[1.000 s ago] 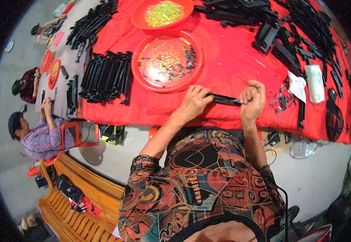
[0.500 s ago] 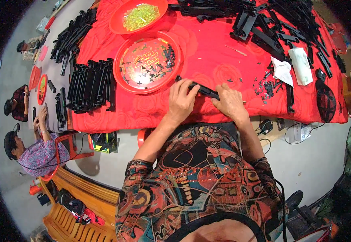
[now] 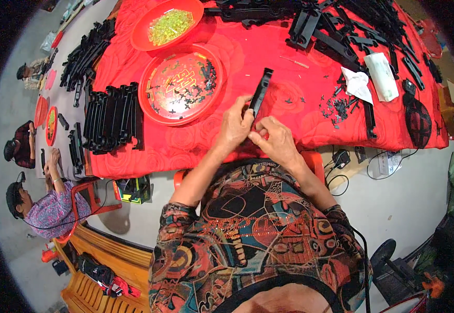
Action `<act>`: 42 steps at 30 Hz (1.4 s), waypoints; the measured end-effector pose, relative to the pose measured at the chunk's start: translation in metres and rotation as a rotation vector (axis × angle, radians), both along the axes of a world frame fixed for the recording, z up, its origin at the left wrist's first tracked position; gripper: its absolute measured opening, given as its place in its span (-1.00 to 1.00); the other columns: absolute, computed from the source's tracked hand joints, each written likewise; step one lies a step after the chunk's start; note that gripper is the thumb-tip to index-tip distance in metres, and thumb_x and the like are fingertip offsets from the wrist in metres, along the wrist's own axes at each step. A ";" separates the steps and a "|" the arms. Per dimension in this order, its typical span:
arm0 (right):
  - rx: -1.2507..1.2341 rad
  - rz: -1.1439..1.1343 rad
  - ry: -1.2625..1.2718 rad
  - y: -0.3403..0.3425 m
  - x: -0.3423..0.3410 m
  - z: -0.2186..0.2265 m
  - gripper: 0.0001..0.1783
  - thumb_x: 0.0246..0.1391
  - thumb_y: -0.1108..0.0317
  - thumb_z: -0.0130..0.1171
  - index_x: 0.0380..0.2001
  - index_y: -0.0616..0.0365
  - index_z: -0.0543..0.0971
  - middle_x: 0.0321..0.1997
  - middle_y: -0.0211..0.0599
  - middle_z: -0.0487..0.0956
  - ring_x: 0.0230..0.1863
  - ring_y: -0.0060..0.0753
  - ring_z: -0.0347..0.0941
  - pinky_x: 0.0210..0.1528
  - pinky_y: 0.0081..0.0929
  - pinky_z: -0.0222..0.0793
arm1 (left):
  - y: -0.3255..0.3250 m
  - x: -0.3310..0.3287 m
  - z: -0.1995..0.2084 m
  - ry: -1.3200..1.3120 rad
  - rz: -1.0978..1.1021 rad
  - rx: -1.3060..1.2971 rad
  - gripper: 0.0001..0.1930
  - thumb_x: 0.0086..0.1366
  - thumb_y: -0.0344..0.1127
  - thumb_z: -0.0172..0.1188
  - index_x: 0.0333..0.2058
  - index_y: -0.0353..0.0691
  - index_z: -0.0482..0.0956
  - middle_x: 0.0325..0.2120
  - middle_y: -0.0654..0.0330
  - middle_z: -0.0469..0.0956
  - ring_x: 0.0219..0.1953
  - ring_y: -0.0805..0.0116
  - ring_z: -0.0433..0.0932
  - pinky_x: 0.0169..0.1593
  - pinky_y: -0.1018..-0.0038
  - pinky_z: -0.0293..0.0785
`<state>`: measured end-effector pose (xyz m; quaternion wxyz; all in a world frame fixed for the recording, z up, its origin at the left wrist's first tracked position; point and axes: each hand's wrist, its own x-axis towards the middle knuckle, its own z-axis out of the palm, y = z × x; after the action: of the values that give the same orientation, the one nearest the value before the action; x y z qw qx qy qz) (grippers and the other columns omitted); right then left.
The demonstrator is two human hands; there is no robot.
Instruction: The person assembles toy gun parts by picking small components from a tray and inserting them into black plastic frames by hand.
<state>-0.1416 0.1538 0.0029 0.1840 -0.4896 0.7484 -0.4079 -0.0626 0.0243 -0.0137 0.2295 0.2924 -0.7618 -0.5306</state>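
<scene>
My left hand [image 3: 236, 124] grips a long black plastic bar [image 3: 261, 89], which points away from me over the red cloth. Close against the bar's near end is my right hand [image 3: 276, 140], thumb and fingers drawn together; whether anything small sits between them is hidden. To the left of my hands lies a round red tray [image 3: 149, 86] with small black cross-shaped pieces [image 3: 189, 95] and a few yellowish ones on it. More tiny black pieces [image 3: 340, 109] are scattered on the cloth at the right.
A red bowl of yellow-green pieces [image 3: 170, 27] stands behind the tray. Black bars lie in a row [image 3: 111, 119] at left and heaped [image 3: 336, 47] at far right. A white roll [image 3: 381, 77] and crumpled tissue [image 3: 357, 83] lie right. Other people [image 3: 55, 208] sit at left.
The black bar has swung from lying nearly crosswise to pointing away from me. My right hand has left its far end and moved left and nearer, beside the bar's near end.
</scene>
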 end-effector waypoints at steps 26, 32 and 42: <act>-0.854 -0.387 -1.037 -0.062 -0.033 -0.016 -0.71 0.15 0.28 -0.13 -0.48 0.31 0.41 -0.78 -0.59 0.05 -0.82 -0.73 -0.10 -0.79 -0.66 -0.12 | -0.020 0.026 -0.018 -0.089 -0.219 -0.918 -0.75 -0.14 -0.40 0.29 -0.38 -0.18 0.55 -0.32 0.16 0.44 -0.29 0.19 0.40 -0.30 0.32 0.30; -0.810 -0.396 -1.048 -0.070 -0.030 -0.029 -0.72 0.14 0.31 -0.10 -0.50 0.32 0.41 -0.78 -0.58 0.06 -0.82 -0.73 -0.09 -0.79 -0.66 -0.12 | -0.018 0.028 -0.030 -0.093 -0.188 -0.853 -0.82 -0.05 -0.40 0.22 -0.40 -0.22 0.53 -0.32 0.13 0.44 -0.25 0.16 0.38 -0.25 0.28 0.31; -0.762 -0.440 -1.040 -0.071 -0.029 -0.031 -0.71 0.15 0.30 -0.12 -0.51 0.32 0.40 -0.77 -0.59 0.06 -0.82 -0.74 -0.09 -0.80 -0.66 -0.14 | -0.017 0.027 -0.030 -0.084 -0.177 -0.783 -0.84 -0.07 -0.45 0.20 -0.43 -0.23 0.52 -0.31 0.13 0.45 -0.26 0.15 0.38 -0.27 0.30 0.32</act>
<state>-0.1710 0.0828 -0.0285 0.2472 -0.0972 0.4488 -0.8532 -0.0355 0.0068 -0.0433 0.2457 0.1376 -0.9372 -0.2057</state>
